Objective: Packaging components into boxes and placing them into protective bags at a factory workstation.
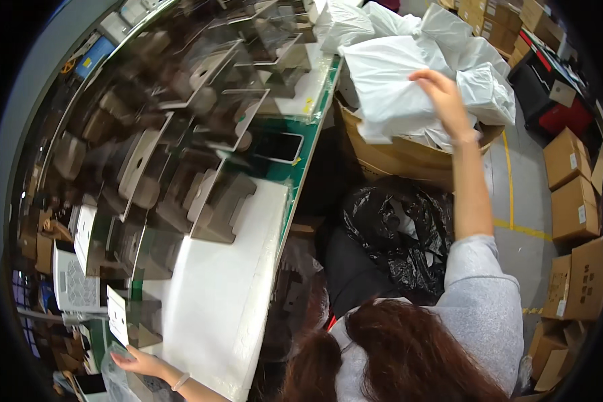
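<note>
My right hand [442,100] is stretched out to the far right, its fingers curled on the edge of a white plastic bag [388,80] with something flat and boxy inside. That bag is tilted over a large cardboard carton [415,159] heaped with more white bags [482,87]. At the near left, my left hand [141,363] reaches along the table's side, fingers apart, beside a clear plastic piece [117,375]. Just beyond it stands a small white card [118,315]. Whether the fingers touch the clear plastic is hard to make out.
Several smoky translucent stands [214,208] crowd the table, partly blurred. White sheeting [221,288] covers its near part, and a phone-shaped frame [279,147] lies on the green surface. A black garbage bag [402,234] sits below the carton. Brown boxes [569,161] line the right.
</note>
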